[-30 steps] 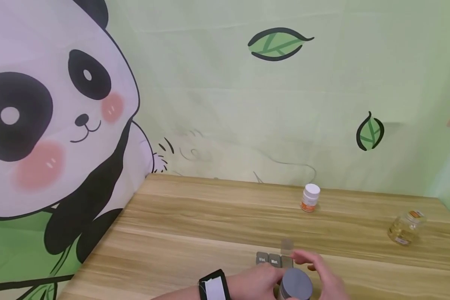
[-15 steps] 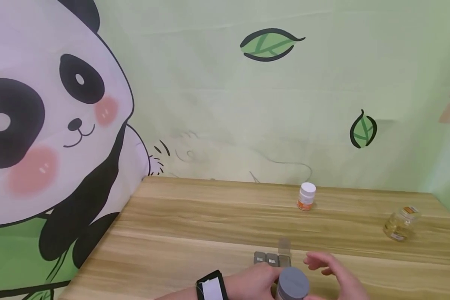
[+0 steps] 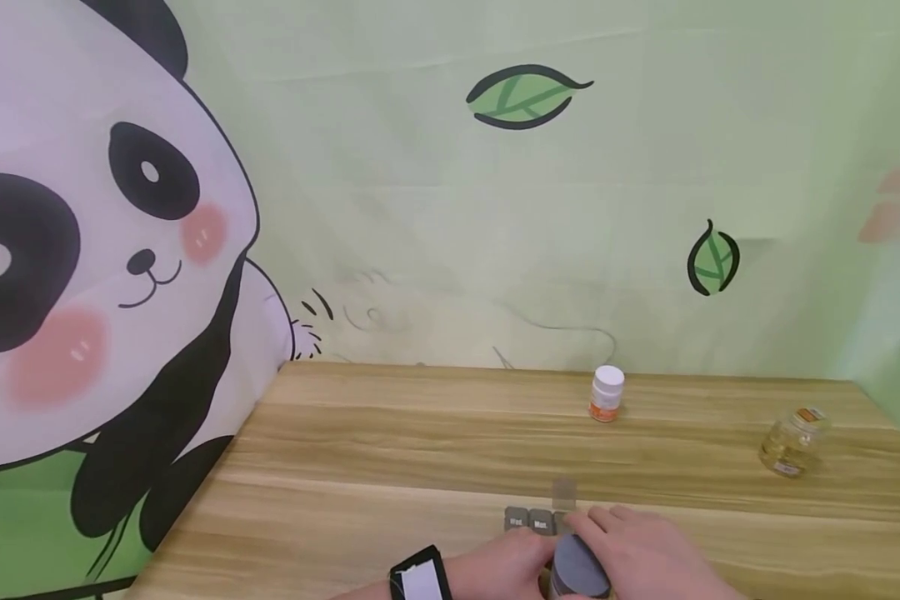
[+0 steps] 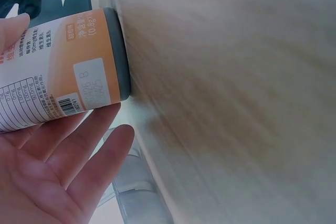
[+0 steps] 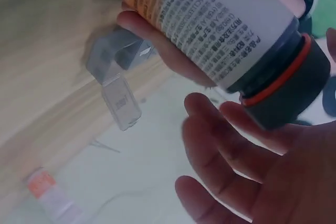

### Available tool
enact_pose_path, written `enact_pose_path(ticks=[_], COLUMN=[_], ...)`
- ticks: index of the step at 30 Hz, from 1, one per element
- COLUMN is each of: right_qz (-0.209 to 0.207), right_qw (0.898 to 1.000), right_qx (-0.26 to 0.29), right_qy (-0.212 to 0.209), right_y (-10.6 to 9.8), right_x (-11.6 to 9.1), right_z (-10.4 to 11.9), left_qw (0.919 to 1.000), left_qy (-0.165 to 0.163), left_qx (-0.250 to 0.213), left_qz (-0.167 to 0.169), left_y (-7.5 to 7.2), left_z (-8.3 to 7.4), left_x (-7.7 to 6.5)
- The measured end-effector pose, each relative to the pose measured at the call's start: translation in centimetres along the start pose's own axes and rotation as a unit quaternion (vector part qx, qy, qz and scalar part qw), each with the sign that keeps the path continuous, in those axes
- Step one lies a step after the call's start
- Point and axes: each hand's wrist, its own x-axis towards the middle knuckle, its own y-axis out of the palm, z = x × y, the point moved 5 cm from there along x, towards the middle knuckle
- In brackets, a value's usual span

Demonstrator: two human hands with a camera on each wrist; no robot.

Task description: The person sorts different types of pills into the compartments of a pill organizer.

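My left hand (image 3: 498,562) grips the body of a supplement bottle (image 4: 63,72) with a white and orange label and a dark base. The bottle's dark grey cap (image 5: 294,85) has an orange-red ring under it and is on the neck. The right hand (image 3: 637,550) has its fingers and thumb around the cap; in the right wrist view the fingers curl beside it. Just beyond the hands lies a grey pill organizer (image 3: 540,521) with day names on its lids. One translucent lid (image 5: 122,100) stands open; the compartment's inside is hidden in the head view.
A small white bottle (image 3: 606,393) with an orange band stands at the back of the wooden table (image 3: 390,442). To the right is a clear jar (image 3: 789,442) with yellowish contents. Behind hangs a cloth backdrop (image 3: 420,208) printed with a panda and leaves.
The right hand draws away from the cap to the right, then comes back over it. The left hand keeps its hold on the bottle. The head view shifts slightly.
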Motion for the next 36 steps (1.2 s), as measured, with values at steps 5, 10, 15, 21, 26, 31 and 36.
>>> enact_pose_path(ticks=[5, 10, 15, 21, 26, 31, 36], right_qz=[-0.009, -0.026, -0.038, -0.023, -0.034, -0.009, 0.039], right_qw=[1.000, 1.000, 0.999, 0.999, 0.997, 0.996, 0.994], right_qx=[-0.025, -0.005, 0.014, 0.024, 0.020, 0.021, 0.051], right_qy=[-0.016, -0.016, -0.018, -0.036, -0.071, -0.088, -0.089], right_y=[0.2, 0.0, -0.1, -0.2, -0.7, -1.0, -1.1], right_x=[0.9, 0.9, 0.9, 1.0, 0.9, 1.0, 1.1], right_z=[0.7, 0.8, 0.8, 0.6, 0.5, 0.5, 0.4], left_qw=[0.9995, 0.9999, 0.9992, 0.9996, 0.9970, 0.9961, 0.9950], left_qy=[-0.012, -0.005, -0.017, -0.027, -0.032, -0.035, -0.059], left_qx=[-0.029, 0.015, 0.035, -0.009, -0.070, -0.081, -0.081], left_qz=[0.005, -0.001, 0.000, 0.005, 0.010, 0.008, 0.004], left_y=[0.0, -0.1, -0.1, 0.0, 0.0, -0.1, 0.0], left_z=[0.1, 0.1, 0.1, 0.2, 0.2, 0.3, 0.4], left_x=[-0.1, -0.1, 0.1, 0.0, 0.0, 0.0, -0.1])
